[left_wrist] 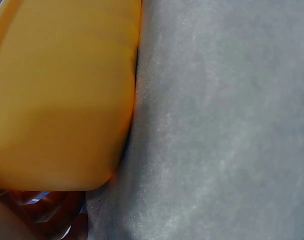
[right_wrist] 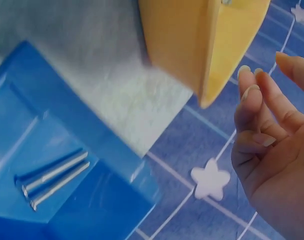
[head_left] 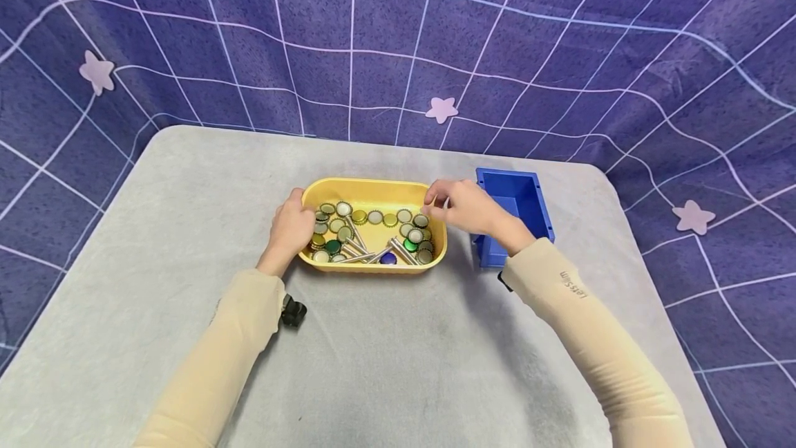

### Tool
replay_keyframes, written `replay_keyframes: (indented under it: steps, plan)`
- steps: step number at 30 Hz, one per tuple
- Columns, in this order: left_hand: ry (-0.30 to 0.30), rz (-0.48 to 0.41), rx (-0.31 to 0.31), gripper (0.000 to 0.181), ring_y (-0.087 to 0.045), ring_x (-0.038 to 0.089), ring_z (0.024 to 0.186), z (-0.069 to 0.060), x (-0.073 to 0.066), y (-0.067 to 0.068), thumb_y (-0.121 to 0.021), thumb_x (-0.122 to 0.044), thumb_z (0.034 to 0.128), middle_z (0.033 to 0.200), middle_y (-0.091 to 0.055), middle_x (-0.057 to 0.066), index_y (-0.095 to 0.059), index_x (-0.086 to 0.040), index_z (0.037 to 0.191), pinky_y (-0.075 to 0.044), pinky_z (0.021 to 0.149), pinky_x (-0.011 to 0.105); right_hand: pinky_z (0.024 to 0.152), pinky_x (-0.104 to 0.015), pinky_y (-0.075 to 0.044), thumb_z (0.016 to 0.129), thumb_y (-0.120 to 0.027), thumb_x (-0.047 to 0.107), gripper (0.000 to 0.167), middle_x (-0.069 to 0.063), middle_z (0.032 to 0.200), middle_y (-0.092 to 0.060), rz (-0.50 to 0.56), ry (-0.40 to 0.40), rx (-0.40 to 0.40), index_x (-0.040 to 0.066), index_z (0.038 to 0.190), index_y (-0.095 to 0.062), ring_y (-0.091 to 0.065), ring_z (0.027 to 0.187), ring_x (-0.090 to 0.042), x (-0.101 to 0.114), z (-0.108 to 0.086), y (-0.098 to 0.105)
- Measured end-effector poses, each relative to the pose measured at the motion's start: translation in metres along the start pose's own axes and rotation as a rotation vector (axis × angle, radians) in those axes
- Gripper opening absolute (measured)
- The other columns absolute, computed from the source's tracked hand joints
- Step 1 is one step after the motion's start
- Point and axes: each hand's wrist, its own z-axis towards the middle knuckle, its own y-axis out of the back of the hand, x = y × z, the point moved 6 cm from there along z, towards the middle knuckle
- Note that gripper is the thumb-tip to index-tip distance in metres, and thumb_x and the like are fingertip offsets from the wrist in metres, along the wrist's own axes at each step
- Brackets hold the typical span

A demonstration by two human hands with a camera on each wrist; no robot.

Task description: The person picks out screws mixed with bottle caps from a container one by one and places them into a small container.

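Note:
A yellow plastic tub (head_left: 367, 189) holds many bottle caps (head_left: 375, 217), mostly gold and silver with a few green and blue, among several silver nails (head_left: 404, 252). My left hand (head_left: 291, 228) grips the tub's left end, thumb at the rim; in the left wrist view its fingers (left_wrist: 54, 212) curl beneath that end. Over the tub's right rim hovers my right hand (head_left: 466, 204), its fingers loosely bent and nothing visible between them. To the right stands a blue bin (head_left: 542, 207), partly covered by the right forearm. Two nails (right_wrist: 57, 172) lie inside it in the right wrist view.
Both containers stand on a table with a grey cloth (head_left: 373, 351). Behind and beside the table hangs a purple curtain (head_left: 385, 26) with a line grid and pale stars.

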Motion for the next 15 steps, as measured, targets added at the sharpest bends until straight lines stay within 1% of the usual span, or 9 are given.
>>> replay_keyframes:
  steps: [7, 11, 15]
  plan:
    - [-0.006, -0.001, 0.005, 0.043, -0.057, 0.044, 0.112, 0.001, 0.000, 0.000, -0.036, -0.017, 0.0991, 0.133, -0.056, 0.026, -0.041, -0.003, 0.140, -0.045, 0.097, 0.058, 0.067, -0.031, -0.050, 0.089, -0.069, 0.028, 0.018, 0.000, 0.082, -0.071, -0.078, 0.044, 0.060, 0.011, 0.097, -0.069, -0.063, 0.073, -0.013, 0.015, 0.005, -0.025]
    - [-0.005, 0.002, 0.004, 0.043, -0.056, 0.044, 0.114, 0.001, 0.000, 0.000, -0.036, -0.016, 0.0990, 0.135, -0.055, 0.026, -0.041, -0.004, 0.140, -0.044, 0.098, 0.058, 0.065, -0.030, -0.050, 0.089, -0.071, 0.027, 0.018, 0.002, 0.079, -0.070, -0.113, 0.068, 0.112, 0.011, 0.096, -0.069, -0.062, 0.072, -0.011, 0.022, 0.009, -0.043]
    - [-0.003, 0.000, 0.004, 0.043, -0.056, 0.045, 0.115, 0.001, 0.000, 0.001, -0.036, -0.016, 0.0989, 0.136, -0.055, 0.026, -0.042, -0.004, 0.140, -0.044, 0.099, 0.058, 0.061, -0.031, -0.049, 0.088, -0.072, 0.030, 0.019, 0.005, 0.076, -0.068, -0.193, 0.041, 0.164, 0.014, 0.096, -0.069, -0.061, 0.071, -0.010, 0.025, 0.012, -0.059]
